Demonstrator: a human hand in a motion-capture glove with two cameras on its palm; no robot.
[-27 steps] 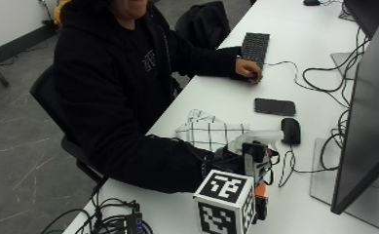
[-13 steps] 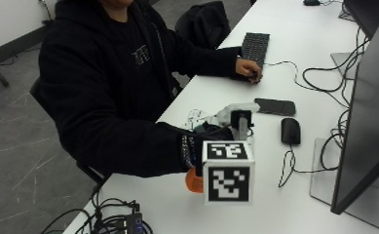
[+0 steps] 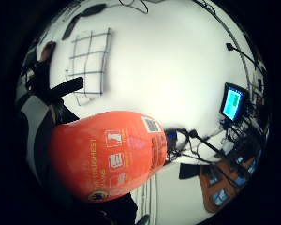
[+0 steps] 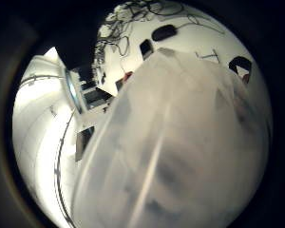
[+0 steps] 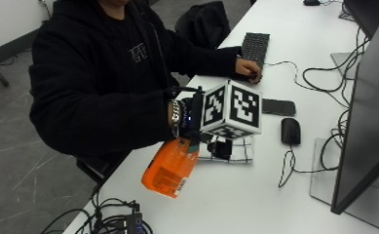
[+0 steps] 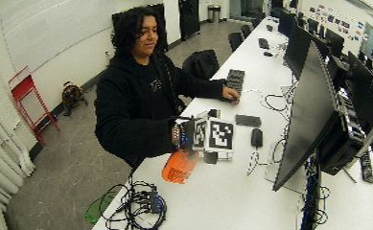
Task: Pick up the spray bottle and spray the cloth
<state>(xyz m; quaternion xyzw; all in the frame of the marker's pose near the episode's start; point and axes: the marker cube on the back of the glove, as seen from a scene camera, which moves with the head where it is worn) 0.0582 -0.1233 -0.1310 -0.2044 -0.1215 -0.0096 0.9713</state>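
Since a second ago the gloved right hand (image 5: 188, 127) has risen from the tabletop (image 5: 241, 204) beside the cloth (image 5: 237, 151), taking the spray bottle (image 5: 169, 168) with it. The fingers are mostly hidden in the outside view. Because the orange bottle is hanging clear of the tabletop, they are evidently wrapping its neck. The bottle is tilting, with its base swinging out past the cloth's near edge toward the person and its dark head sitting just over the cloth. The little-finger palm view is showing the bottle's body close to the palm and the checked cloth lying flat beyond it.

To spray well, the nozzle probably needs to be pointing down at the middle of the cloth, and I cannot tell where it is facing. The bottle should be coming more upright so the pickup tube stays in the liquid, and one finger should be shifting onto the trigger.

A phone (image 5: 278, 106) and a mouse (image 5: 291, 130) are lying just beyond the cloth and could be catching stray mist. A keyboard (image 5: 255, 46) is sitting well beyond the cloth with the bare left hand (image 5: 249, 70) resting at its end. A monitor (image 5: 370, 122) is standing to the cloth's far side. Nothing is blocking the way between nozzle and cloth.
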